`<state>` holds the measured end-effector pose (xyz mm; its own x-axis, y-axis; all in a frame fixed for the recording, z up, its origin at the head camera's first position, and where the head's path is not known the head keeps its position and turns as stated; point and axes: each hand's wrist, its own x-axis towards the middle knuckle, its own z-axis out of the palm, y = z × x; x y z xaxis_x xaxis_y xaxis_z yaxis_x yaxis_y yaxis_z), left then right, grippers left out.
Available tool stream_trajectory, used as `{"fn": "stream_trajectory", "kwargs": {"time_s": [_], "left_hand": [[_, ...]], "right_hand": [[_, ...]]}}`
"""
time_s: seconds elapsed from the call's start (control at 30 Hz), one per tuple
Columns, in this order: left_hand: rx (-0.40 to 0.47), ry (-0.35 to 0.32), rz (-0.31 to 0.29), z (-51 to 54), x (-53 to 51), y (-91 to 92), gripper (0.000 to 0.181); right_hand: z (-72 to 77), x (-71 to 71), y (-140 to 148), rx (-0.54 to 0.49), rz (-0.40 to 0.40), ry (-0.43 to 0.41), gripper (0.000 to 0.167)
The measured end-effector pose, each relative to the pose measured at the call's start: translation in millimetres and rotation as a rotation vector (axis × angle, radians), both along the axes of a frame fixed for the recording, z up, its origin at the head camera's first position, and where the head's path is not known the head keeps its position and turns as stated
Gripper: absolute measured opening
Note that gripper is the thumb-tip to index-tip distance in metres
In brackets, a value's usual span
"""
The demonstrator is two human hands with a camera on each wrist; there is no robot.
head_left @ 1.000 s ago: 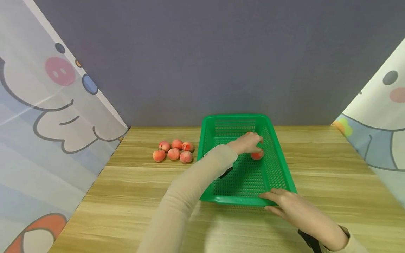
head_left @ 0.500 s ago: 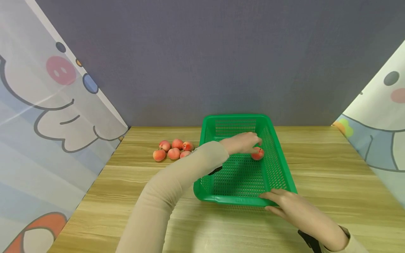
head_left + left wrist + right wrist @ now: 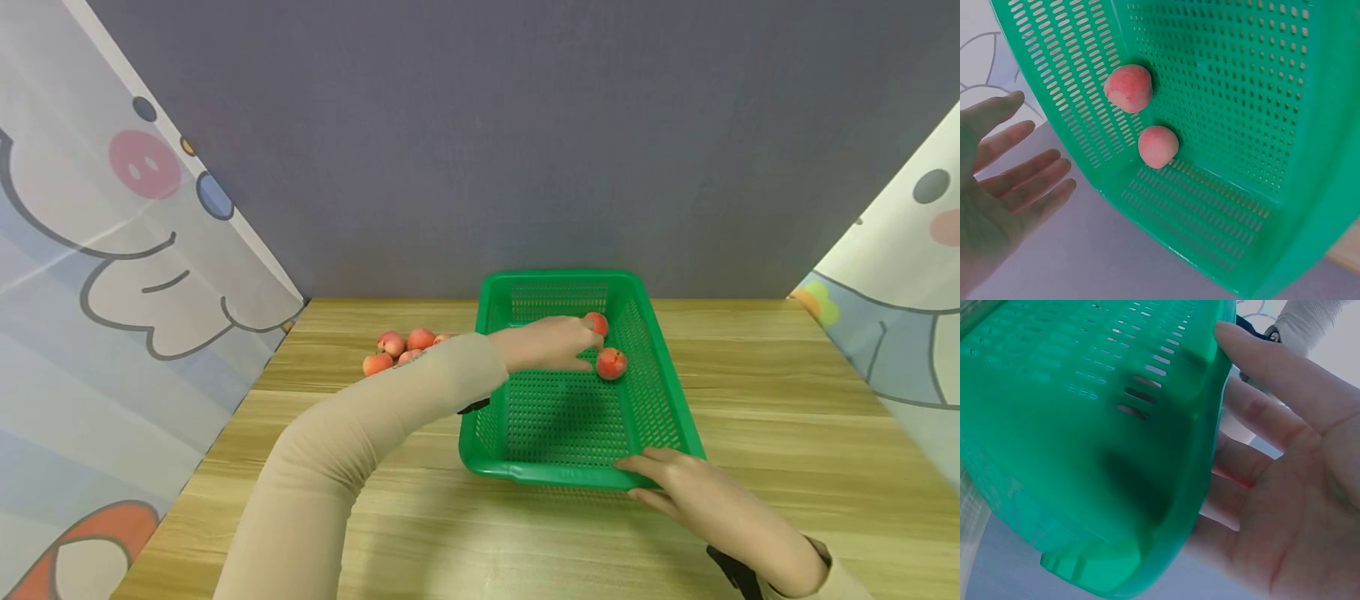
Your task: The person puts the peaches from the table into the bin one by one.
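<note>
A green perforated plastic basket [image 3: 570,475] stands on the table, with two peaches on its floor by the right side: a nearer peach [image 3: 612,364] and a farther peach [image 3: 596,323]. Over the basket my left hand [image 3: 551,343] hovers just left of both. In the left wrist view the fingers [image 3: 1025,172] are spread, holding nothing, apart from the peaches. My right hand [image 3: 686,483] grips the basket's near right corner. The right wrist view has its thumb [image 3: 1260,356] against the rim, the other fingers partly hidden behind it.
Several more peaches [image 3: 391,342] lie grouped on the wooden table [image 3: 300,433] left of the basket, partly covered by my left sleeve [image 3: 390,408]. A grey wall [image 3: 480,150] rises behind the table. Printed cartoon sheets [image 3: 97,333] flank both sides.
My left hand has let go of the peach at the basket's right side and drawn back leftward, uncovering both peaches. The sleeve now covers some table peaches. My right hand stays put.
</note>
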<state>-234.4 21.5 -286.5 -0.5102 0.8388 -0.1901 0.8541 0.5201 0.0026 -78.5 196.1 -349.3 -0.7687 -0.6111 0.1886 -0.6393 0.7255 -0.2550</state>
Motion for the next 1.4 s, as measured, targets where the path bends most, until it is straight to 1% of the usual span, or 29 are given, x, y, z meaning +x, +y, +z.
{"fn": "stream_trajectory", "kwargs": {"time_s": [0.07,0.27,0.33,0.53,0.67,0.77,0.87,0.97,1.17,1.27,1.4], "left_hand": [[0.006,0.006,-0.003,3.4,3.0,-6.3,0.036],[0.006,0.053,-0.010,10.9,9.6,-26.9,0.036],[0.021,0.052,-0.005,12.7,11.0,-34.2,0.035],[0.105,0.031,0.029,20.1,15.0,-57.4,0.033],[0.178,0.041,0.037,24.0,18.0,-74.8,0.030],[0.240,0.057,0.051,23.5,20.0,-90.2,0.030],[0.301,0.079,0.082,20.2,21.0,-106.5,0.030],[0.359,0.117,0.108,14.6,20.9,-122.2,0.030],[0.489,0.212,0.094,-1.0,19.5,-148.5,0.027],[0.514,0.252,0.098,-10.0,18.7,-158.2,0.026],[0.539,0.258,0.120,-21.4,16.4,-165.9,0.026]], "right_hand": [[0.2,0.0,0.3,0.000,0.001,-0.004,0.027],[1.6,-0.4,0.9,0.001,-0.003,-0.011,0.026],[1.7,-0.4,1.0,0.002,-0.002,-0.007,0.026],[1.7,-0.5,1.0,0.002,0.009,0.000,0.026],[1.8,-0.6,0.7,-0.002,0.017,0.013,0.026],[2.0,-0.7,0.0,-0.003,0.019,0.006,0.027],[2.4,-0.5,-0.6,-0.003,0.019,0.004,0.027],[2.7,-0.4,-0.9,-0.002,0.017,0.006,0.028],[2.4,-0.4,-1.1,-0.005,0.019,0.003,0.028],[2.1,-0.3,-1.1,-0.005,0.020,0.007,0.028],[1.4,-0.1,-0.9,-0.004,0.016,0.010,0.028]]}}
